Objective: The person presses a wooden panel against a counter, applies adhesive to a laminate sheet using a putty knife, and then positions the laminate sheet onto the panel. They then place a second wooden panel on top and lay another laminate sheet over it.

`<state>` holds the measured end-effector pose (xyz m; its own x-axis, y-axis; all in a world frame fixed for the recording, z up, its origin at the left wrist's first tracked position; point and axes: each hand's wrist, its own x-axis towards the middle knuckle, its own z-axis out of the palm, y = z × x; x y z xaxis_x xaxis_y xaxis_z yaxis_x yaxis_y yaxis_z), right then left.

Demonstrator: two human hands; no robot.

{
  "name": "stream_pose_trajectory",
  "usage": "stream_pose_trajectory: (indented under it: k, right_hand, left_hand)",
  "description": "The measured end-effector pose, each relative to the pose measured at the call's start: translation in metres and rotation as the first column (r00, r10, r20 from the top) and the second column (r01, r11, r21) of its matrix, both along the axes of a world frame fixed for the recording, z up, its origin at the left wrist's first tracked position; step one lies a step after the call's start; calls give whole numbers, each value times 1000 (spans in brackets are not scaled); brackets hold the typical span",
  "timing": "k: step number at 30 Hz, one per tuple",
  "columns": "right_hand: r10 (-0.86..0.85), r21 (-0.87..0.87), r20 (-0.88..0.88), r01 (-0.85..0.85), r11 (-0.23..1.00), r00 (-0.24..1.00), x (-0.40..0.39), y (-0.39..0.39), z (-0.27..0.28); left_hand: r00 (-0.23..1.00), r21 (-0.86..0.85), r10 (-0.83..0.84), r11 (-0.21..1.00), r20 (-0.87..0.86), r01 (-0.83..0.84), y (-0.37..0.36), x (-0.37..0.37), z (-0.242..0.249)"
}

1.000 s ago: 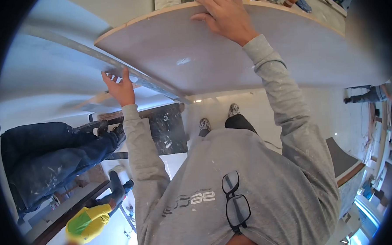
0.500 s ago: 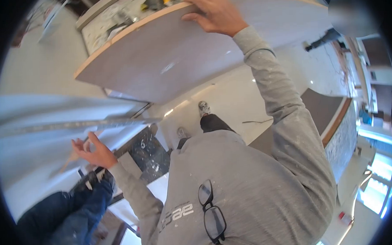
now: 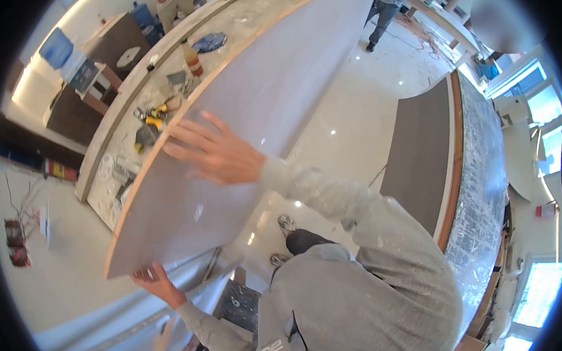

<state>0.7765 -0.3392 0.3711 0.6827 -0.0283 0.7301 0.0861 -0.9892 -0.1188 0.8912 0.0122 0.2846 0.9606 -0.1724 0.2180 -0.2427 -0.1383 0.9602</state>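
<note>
A large curved panel (image 3: pixel 253 108) with a smooth greyish face and a pale wooden edge stands against the worktop, sweeping from lower left to upper right. Across its face near the upper edge lies my right hand (image 3: pixel 214 154), fingers stretched and spread, slightly blurred. My left hand (image 3: pixel 159 286) is at the panel's near lower end, fingers apart, fingertips right at the edge. Both arms are in grey, speckled sleeves.
Behind the panel, a curved counter (image 3: pixel 113 136) carries yellow-and-black tools (image 3: pixel 153 121), a bottle (image 3: pixel 192 60) and a blue bag (image 3: pixel 210 42). Another curved piece (image 3: pixel 418 163) stands at right. A person (image 3: pixel 387 11) stands at the far end. A water dispenser (image 3: pixel 59 50) is at upper left.
The view has swung so more of the counter shows. My left hand has moved from free air to the panel's end. My right hand has shifted from the top edge onto the face.
</note>
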Motion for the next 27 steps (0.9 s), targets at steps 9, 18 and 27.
stream_pose_trajectory:
  k: [9, 18, 27]
  right_hand:
    - [-609, 759, -427, -102, -643, 668, -88, -105, -278]
    - [-517, 803, -322, -60, -593, 793, 12, -61, -302]
    - [-624, 793, -435, -52, -606, 649, 21, -33, -322]
  left_hand:
    - [994, 180, 106, 977, 40, -111, -16, 25, 11]
    - [1000, 322, -22, 947, -16, 26, 28, 31, -3]
    - [997, 192, -66, 979, -27, 70, 36, 34, -17]
